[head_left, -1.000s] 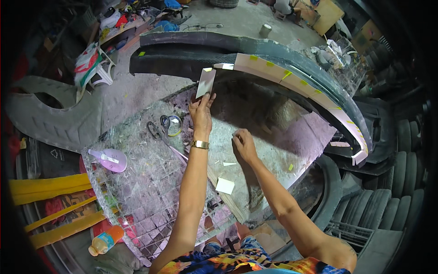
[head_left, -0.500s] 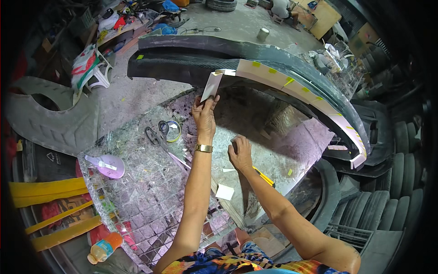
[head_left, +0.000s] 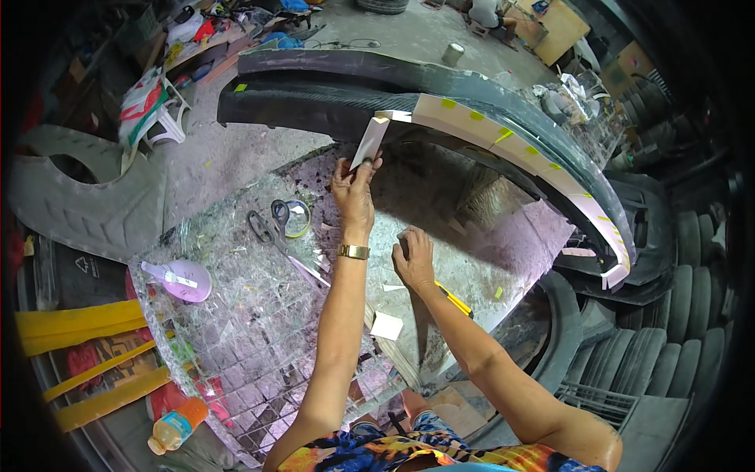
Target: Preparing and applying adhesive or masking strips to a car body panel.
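Left hand reaches up and forward, thumb and fingers closed in a pinch on the lower end of a pale card strip. The strip stands tilted in front of a long dark curved panel, its bent upper end close under the panel's edge; whether they touch, I cannot tell. Right hand is palm down by the tabletop, fingers partly curled; whether anything is under them, I cannot tell. A yellow cutter lies just beside that wrist. Judging by look, the strip is light, dry and fairly stiff along its length, but easily creased; best held near an end or by the long edges, without squeezing across the face. Nearer the body, a white square piece rests between the forearms. Left of the left hand, black-handled scissors lie beside a roll of tape. More pale card follows the panel's curve, with yellow-green tabs on it. Containers: a lilac bottle at the table's left (tint could be plastic or liquid, hard to say); below it, off the tabletop, a tipped clear bottle with orange contents and a blue label; beyond the panel, a can on the floor, contents too small to read.
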Available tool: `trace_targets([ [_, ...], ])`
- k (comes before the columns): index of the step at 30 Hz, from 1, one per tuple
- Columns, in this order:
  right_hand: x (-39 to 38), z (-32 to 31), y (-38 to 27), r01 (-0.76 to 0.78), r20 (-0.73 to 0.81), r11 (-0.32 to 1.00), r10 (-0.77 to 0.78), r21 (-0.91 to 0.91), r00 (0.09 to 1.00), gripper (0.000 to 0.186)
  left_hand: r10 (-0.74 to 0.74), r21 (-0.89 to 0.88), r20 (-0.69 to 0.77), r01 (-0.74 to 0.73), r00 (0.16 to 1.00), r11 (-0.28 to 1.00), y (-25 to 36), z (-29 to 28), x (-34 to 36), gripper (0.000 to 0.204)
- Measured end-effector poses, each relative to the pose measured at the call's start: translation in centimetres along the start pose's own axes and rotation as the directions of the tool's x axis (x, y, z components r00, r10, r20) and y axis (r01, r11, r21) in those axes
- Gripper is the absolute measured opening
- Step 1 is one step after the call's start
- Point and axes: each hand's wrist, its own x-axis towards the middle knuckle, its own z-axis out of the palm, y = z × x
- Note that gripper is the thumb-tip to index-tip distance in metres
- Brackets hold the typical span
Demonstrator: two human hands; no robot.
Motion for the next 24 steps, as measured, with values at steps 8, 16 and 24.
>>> trace_targets([
  [8, 0.1, 0.0, -0.6, 0.008, 0.002, 1.000, -0.008, -0.008, 1.000, 0.026, 0.102, 0.143, -0.019, -0.098, 0.995, 0.985, -0.4, 0.6, -1.1, 0.009],
  [16, 0.2, -0.1, -0.7, 0.002, 0.005, 1.000, -0.002, -0.029, 1.000, 0.025, 0.057, -0.004, -0.046, -0.057, 0.997, 0.998, -0.7, -0.4, -0.1, 0.011],
  [24, 0.1, 0.0, -0.7, 0.003, -0.004, 0.999, -0.004, -0.034, 1.000, 0.026, 0.031, -0.049, -0.019, -0.031, 0.999, 0.998, -0.3, -0.7, 0.3, 0.012],
])
